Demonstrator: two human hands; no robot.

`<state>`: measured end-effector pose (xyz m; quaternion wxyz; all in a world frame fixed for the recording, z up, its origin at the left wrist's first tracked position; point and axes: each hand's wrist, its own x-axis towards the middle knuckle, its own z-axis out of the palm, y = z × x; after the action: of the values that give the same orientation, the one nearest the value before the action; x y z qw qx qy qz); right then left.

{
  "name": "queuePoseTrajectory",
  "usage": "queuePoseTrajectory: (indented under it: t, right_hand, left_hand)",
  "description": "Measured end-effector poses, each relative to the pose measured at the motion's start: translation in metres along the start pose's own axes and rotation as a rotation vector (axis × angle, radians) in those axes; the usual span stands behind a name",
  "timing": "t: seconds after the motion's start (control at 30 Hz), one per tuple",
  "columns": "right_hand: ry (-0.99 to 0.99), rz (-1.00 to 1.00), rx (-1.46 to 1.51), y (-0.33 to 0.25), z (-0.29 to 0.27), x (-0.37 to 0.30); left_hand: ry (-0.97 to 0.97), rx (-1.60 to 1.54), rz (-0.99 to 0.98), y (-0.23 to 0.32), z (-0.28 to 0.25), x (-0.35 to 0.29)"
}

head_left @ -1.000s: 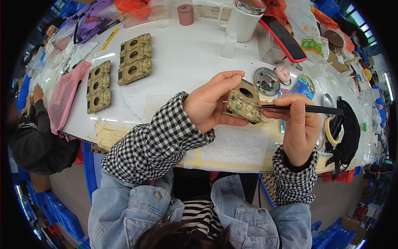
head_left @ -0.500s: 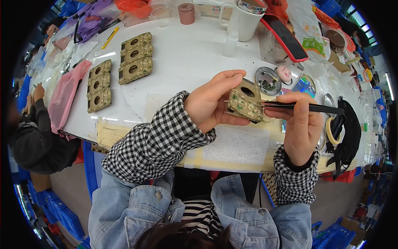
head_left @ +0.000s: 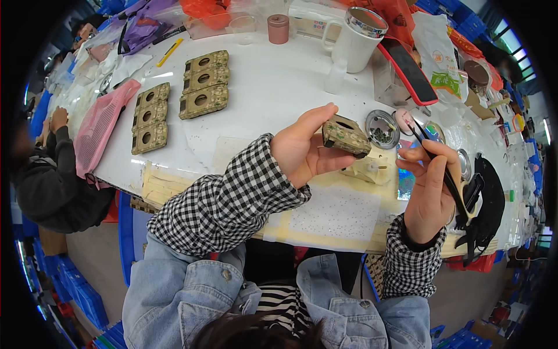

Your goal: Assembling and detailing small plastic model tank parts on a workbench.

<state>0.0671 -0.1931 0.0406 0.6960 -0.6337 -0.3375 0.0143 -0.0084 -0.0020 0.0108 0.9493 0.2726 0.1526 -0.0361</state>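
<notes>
Above white table, left hand fingers pinching camouflage housing, right hand gripping tweezers

The left hand grips a camouflage-patterned block above the white table — fingers wrapped under it. The right hand holds black tweezers upright, apart from the block; six similar blocks lie farther left.

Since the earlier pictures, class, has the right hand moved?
Yes. The right hand, holding tweezers, has drawn back rightward from the camouflage part, judged against the round tin.
</notes>
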Motion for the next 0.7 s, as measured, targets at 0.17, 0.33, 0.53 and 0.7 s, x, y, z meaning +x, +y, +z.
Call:
queuePoseTrajectory:
  t: [0.17, 0.33, 0.53, 0.7]
  right_hand:
    - [-0.057, -0.052, -0.103, -0.001, -0.007, 0.001]
    - [0.015, -0.015, -0.225, -0.003, -0.013, -0.003]
    - [-0.086, 0.017, -0.492, 0.003, -0.027, -0.008]
    - [-0.182, -0.144, -0.718, 0.014, -0.023, -0.012]
  left_hand:
    - [0.002, -0.001, -0.007, 0.001, 0.001, -0.001]
    - [-0.001, 0.011, -0.008, 0.000, 0.001, 0.000]
    - [0.037, 0.079, 0.008, 0.000, 0.003, -0.003]
    - [0.035, 0.144, 0.050, -0.003, 0.002, -0.001]
